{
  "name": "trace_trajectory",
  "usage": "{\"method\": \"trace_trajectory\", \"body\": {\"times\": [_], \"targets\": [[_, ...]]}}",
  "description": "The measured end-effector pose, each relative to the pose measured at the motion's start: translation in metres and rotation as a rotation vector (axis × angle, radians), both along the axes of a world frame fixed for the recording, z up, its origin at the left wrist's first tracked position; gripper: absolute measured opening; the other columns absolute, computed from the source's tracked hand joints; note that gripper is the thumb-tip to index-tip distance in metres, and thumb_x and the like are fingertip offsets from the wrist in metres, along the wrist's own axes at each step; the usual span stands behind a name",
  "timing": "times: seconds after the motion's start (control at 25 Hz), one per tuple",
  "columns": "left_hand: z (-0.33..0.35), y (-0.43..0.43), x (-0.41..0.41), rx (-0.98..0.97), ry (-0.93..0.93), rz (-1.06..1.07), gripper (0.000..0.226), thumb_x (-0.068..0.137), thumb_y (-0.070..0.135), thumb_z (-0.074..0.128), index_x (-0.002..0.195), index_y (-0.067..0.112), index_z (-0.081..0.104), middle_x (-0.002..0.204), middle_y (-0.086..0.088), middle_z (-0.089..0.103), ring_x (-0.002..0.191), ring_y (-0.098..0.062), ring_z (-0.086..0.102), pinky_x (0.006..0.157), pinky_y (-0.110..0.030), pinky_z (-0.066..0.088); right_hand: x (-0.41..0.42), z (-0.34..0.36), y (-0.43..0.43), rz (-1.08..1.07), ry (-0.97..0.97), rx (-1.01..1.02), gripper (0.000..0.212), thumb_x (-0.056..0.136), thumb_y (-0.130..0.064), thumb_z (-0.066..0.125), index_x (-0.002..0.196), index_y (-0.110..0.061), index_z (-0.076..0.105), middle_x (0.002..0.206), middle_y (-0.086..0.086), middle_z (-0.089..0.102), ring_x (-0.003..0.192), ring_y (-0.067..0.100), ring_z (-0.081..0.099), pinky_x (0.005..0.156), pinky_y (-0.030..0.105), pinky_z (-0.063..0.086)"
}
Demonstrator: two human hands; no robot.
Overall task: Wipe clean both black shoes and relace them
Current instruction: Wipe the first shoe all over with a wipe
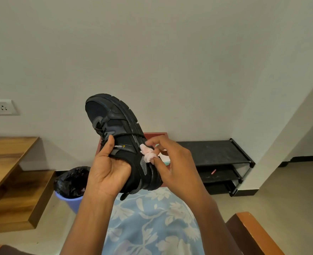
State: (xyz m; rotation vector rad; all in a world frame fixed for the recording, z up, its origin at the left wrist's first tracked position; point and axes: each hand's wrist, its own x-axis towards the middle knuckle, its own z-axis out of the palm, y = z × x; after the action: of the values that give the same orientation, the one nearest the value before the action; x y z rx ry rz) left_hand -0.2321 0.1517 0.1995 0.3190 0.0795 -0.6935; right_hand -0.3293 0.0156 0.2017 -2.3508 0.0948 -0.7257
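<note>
Two bare forearms rise from the bottom of the view over a blue floral cloth (148,218). They hold one black shoe (115,122) in mid-air, toe up and away, sole turned to the right. The left hand (108,170) is wrapped round the heel and collar, thumb pressed on the side panel by the logo. The right hand (172,159) pinches a small pink wad (147,153) against the side near the heel, so the wiping looks underway. A black lace (131,134) sits in the eyelets, one strand stretched across the side.

I would judge the shoe light, with a soft upper that gives under a squeeze and a stiff, lugged sole. The heel or the sole edge is the firm place to hold it, and the loose lace could snag.

Down to the left stands a lavender bin (67,198) with a black liner (73,179); its contents are too dark to make out. Behind, a low black rack (212,153) carries only a small pink item (213,171). The second shoe is not in sight.
</note>
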Motion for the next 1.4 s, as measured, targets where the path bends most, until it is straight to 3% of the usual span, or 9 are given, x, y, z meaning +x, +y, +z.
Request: {"method": "trace_trajectory", "body": {"times": [0.12, 0.32, 0.56, 0.68, 0.8, 0.92, 1.12, 1.28, 1.4], "targets": [[-0.001, 0.002, -0.002, 0.046, -0.005, -0.068, 0.050, 0.098, 0.040, 0.050, 0.130, 0.002, 0.057, 0.131, -0.024, 0.061, 0.122, -0.039, 0.059, 0.107, -0.051, 0.038, 0.013, -0.008, 0.000, -0.057, 0.019, -0.044, 0.025, 0.096, -0.018, 0.064, 0.119, -0.026, 0.068, 0.107, -0.012, 0.066, 0.101, 0.005, 0.058, 0.087, 0.020, 0.048], [-0.008, 0.010, 0.003, 0.138, -0.041, -0.010, 0.063, 0.093, 0.056, 0.050, 0.129, 0.005, 0.059, 0.126, -0.021, 0.065, 0.116, -0.037, 0.063, 0.105, -0.054, 0.044, 0.000, -0.014, 0.001, -0.083, 0.056, -0.097, 0.022, 0.093, -0.020, 0.069, 0.112, -0.030, 0.076, 0.104, -0.012, 0.067, 0.097, 0.003, 0.053, 0.082, 0.010, 0.040], [-0.010, 0.012, -0.006, 0.322, -0.163, 0.009, 0.058, 0.083, 0.029, 0.069, 0.131, 0.000, 0.057, 0.131, -0.026, 0.060, 0.122, -0.039, 0.059, 0.108, -0.053, 0.042, 0.015, 0.000, 0.000, -0.121, 0.019, -0.167, 0.022, 0.089, -0.020, 0.070, 0.108, -0.028, 0.078, 0.101, -0.011, 0.061, 0.099, 0.013, 0.051, 0.086, 0.033, 0.047], [-0.007, 0.005, -0.016, 0.411, -0.241, 0.014, 0.044, 0.084, 0.023, 0.065, 0.121, 0.000, 0.063, 0.120, -0.027, 0.064, 0.108, -0.034, 0.063, 0.104, -0.050, 0.047, 0.030, 0.009, -0.001, -0.109, 0.048, -0.210, 0.021, 0.091, -0.023, 0.068, 0.108, -0.031, 0.077, 0.102, -0.010, 0.070, 0.099, 0.016, 0.054, 0.089, 0.041, 0.047], [-0.006, 0.003, -0.020, 0.440, -0.240, 0.023, 0.037, 0.087, 0.028, 0.062, 0.114, 0.004, 0.068, 0.120, -0.024, 0.067, 0.108, -0.034, 0.064, 0.102, -0.051, 0.048, 0.029, 0.007, 0.003, -0.082, 0.053, -0.187, 0.023, 0.092, -0.020, 0.068, 0.109, -0.034, 0.074, 0.104, -0.012, 0.071, 0.101, 0.015, 0.054, 0.088, 0.041, 0.048], [-0.002, 0.005, -0.023, 0.449, -0.252, 0.044, 0.041, 0.094, 0.041, 0.053, 0.109, 0.006, 0.070, 0.112, -0.020, 0.072, 0.101, -0.031, 0.070, 0.087, -0.044, 0.054, 0.012, 0.001, 0.007, -0.058, 0.040, -0.160, 0.025, 0.090, -0.015, 0.067, 0.105, -0.035, 0.071, 0.101, -0.018, 0.068, 0.099, 0.012, 0.052, 0.086, 0.041, 0.048], [0.002, 0.002, -0.027, 0.471, -0.275, 0.091, 0.058, 0.097, 0.056, 0.044, 0.117, 0.007, 0.068, 0.112, -0.017, 0.072, 0.105, -0.030, 0.070, 0.089, -0.040, 0.054, -0.003, 0.004, 0.008, -0.035, 0.059, -0.115, 0.013, 0.090, -0.027, 0.072, 0.099, -0.035, 0.077, 0.089, -0.021, 0.069, 0.097, 0.006, 0.050, 0.083, 0.035, 0.047], [0.005, 0.000, -0.030, 0.460, -0.280, 0.062, 0.056, 0.096, 0.057, 0.043, 0.115, 0.012, 0.069, 0.114, -0.014, 0.073, 0.107, -0.028, 0.070, 0.089, -0.041, 0.057, 0.022, 0.007, 0.014, -0.095, -0.069, -0.130, 0.016, 0.092, -0.027, 0.068, 0.103, -0.034, 0.076, 0.095, -0.017, 0.069, 0.098, 0.012, 0.054, 0.083, 0.037, 0.049], [0.002, 0.003, -0.029, 0.474, -0.291, 0.099, 0.050, 0.095, 0.055, 0.046, 0.110, 0.015, 0.071, 0.110, -0.011, 0.074, 0.102, -0.025, 0.072, 0.091, -0.042, 0.053, 0.017, 0.006, 0.020, -0.081, 0.010, -0.165, 0.017, 0.092, -0.030, 0.068, 0.106, -0.035, 0.077, 0.095, -0.015, 0.070, 0.097, 0.012, 0.053, 0.083, 0.040, 0.049]]}}
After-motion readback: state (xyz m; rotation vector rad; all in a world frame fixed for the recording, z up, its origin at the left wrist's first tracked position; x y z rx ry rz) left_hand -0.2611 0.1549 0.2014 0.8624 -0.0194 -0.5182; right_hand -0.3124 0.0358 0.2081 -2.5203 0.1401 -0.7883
